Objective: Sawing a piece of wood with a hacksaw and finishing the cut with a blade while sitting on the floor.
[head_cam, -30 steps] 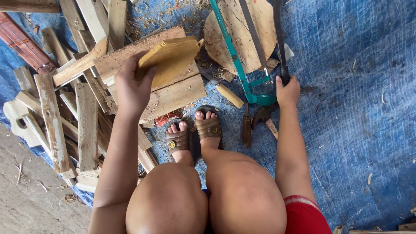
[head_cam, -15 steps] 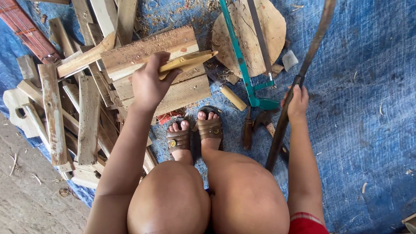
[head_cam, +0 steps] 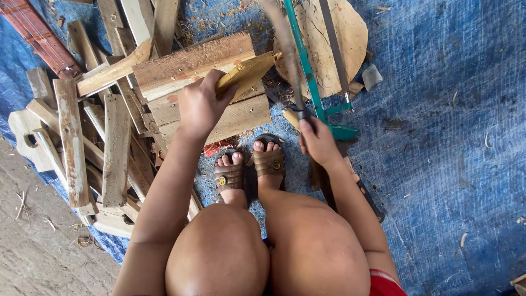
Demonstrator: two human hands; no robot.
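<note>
Scrap wood pile (head_cam: 98, 137) sits left on the tarp (head_cam: 449, 164). Thick plank (head_cam: 192, 63) lies on the pile's right edge, wood piece (head_cam: 246, 74) resting on it under left hand (head_cam: 200, 107). Hacksaw (head_cam: 315, 82) lies right of the plank, across a round slab (head_cam: 350, 38). Right hand (head_cam: 318, 142) just below the saw handle, sandals (head_cam: 249, 167) between both hands.

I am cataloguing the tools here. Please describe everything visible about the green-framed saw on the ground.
The green-framed saw lies flat on the blue tarp, partly over a rounded wooden slab. It has a long teal metal frame, a thin grey blade running beside it and a teal handle end near the right hand. A blurred dark blade held by that hand crosses it.
</note>
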